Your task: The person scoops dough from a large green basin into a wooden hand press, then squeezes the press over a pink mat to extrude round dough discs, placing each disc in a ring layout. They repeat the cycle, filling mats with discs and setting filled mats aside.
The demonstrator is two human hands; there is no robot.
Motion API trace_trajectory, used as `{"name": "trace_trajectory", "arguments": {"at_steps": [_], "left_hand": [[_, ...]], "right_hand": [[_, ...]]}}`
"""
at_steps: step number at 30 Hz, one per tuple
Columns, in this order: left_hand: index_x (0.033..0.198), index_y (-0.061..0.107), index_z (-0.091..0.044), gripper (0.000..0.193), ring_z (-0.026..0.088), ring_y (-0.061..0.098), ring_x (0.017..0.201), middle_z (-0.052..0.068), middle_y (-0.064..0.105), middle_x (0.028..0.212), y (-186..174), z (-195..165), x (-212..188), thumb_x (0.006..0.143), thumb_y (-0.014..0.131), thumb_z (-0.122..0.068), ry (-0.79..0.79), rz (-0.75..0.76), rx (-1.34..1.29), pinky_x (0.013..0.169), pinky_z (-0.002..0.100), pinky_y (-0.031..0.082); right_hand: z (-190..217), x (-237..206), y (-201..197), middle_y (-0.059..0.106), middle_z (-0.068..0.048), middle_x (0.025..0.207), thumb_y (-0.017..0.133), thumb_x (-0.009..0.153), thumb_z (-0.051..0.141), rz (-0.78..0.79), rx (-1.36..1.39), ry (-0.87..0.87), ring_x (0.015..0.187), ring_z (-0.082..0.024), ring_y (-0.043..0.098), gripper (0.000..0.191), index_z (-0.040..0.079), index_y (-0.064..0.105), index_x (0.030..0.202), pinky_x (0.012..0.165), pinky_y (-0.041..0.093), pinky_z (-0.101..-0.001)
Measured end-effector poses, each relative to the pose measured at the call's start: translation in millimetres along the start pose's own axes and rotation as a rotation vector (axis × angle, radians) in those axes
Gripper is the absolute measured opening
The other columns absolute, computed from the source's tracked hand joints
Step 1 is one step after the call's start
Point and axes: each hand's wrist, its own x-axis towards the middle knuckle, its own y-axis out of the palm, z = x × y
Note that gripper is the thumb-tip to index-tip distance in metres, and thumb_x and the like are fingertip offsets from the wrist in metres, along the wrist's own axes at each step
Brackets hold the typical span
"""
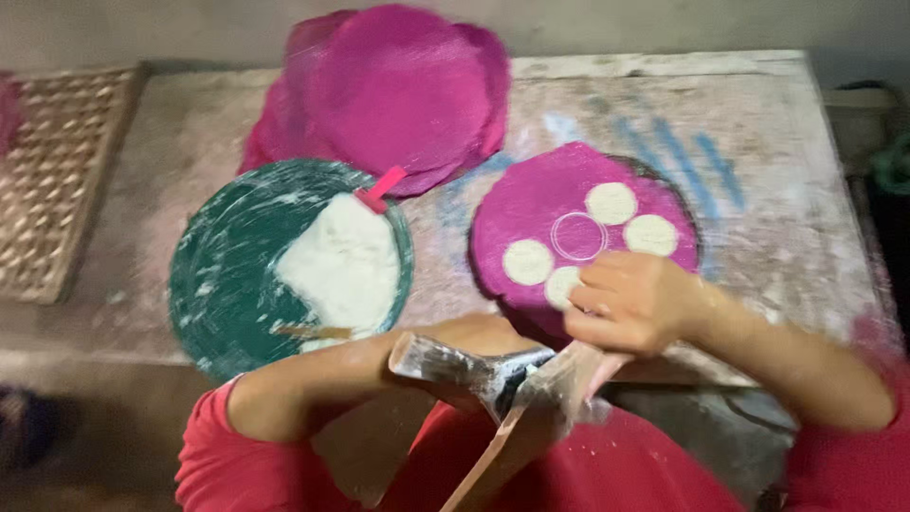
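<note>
A flat woven cane mat [52, 180] lies at the far left of the flour-dusted wooden table [777, 237]. Next to it sits a round dark green tray [223, 284] holding a slab of white dough [343, 265], kept within easy reach, with a small pink tool [379, 188] resting at its top edge. Behind it, a stack of round magenta sheets [398, 90] is set aside. The left hand [474, 356] seems closed around a metal tool with a wooden handle [493, 379], though blur and the other arm hide the fingers, so I cannot tell their grip. The right hand [630, 301], fingers curled together, presses down at the near edge of a round magenta sheet [540, 204] spread on a dark board. On that sheet sit four small white dough discs [611, 202] around an empty ring mark [578, 236].
</note>
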Motion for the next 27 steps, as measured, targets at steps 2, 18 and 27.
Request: {"name": "trace_trajectory", "arguments": {"at_steps": [2, 18, 27], "left_hand": [[0.124, 0.059, -0.018, 0.044, 0.032, 0.069, 0.096, 0.012, 0.071, 0.104, -5, -5, -34, 0.083, 0.072, -0.027, -0.098, -0.033, 0.042, 0.089, 0.05, 0.044], [0.131, 0.058, -0.002, 0.063, 0.026, 0.07, 0.094, 0.016, 0.071, 0.11, 23, 240, -395, 0.08, 0.079, -0.033, -0.225, -0.694, -0.186, 0.08, 0.037, 0.058], [0.124, 0.063, -0.001, 0.032, 0.018, 0.063, 0.09, 0.009, 0.067, 0.104, 17, 210, -395, 0.095, 0.068, -0.015, -0.152, -1.002, -1.222, 0.083, 0.036, 0.057]], "right_hand": [[-4, 36, 11, 0.057, -0.011, 0.07, 0.067, 0.082, 0.061, 0.125, 0.279, -0.008, 0.063, -0.033, 0.059, 0.056, 0.007, 0.056, 0.078, 0.054, 0.044, -0.0442], [-55, 223, 136, 0.065, -0.006, 0.075, 0.059, 0.095, 0.045, 0.093, 0.586, -0.108, 0.069, -0.025, 0.066, 0.038, 0.01, 0.062, 0.08, 0.061, 0.051, -0.0383], [-128, 368, 168, 0.069, -0.007, 0.109, 0.075, 0.083, 0.027, -0.249, -0.679, -0.286, 0.091, -0.028, 0.069, 0.034, 0.021, 0.068, 0.116, 0.067, 0.055, -0.0427]]}}
